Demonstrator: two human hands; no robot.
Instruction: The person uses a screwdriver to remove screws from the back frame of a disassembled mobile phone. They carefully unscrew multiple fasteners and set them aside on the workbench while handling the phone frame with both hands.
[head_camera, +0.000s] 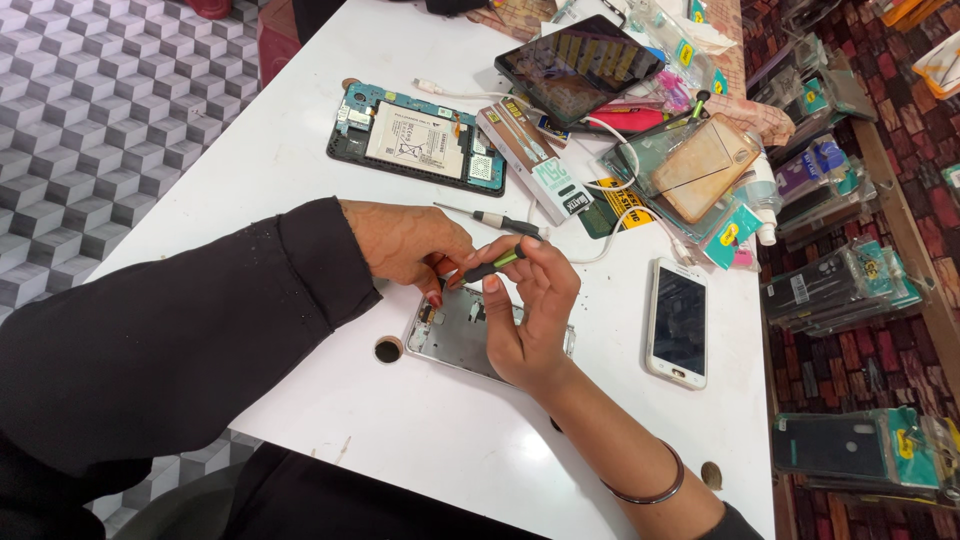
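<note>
Fingers of the left hand (405, 240) and right hand (530, 300) close together on a small green-and-black screwdriver (492, 266), its tip angled down at the silver phone frame (455, 330) lying flat beneath them for steady work; behind, a spare screwdriver (490, 217) and an opened tablet (420, 137), and right, a white phone (678, 320) on the white table (300, 180)

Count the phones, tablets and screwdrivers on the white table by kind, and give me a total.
Tablets: 2, an opened one showing its pale battery and a dark-screened one.
Phones: 2, a white-framed smartphone lying flat and a silver phone frame under the hands.
Screwdrivers: 2, a green-and-black one held by left hand and right hand, and a black-handled one lying loose.
Total: 6
</note>
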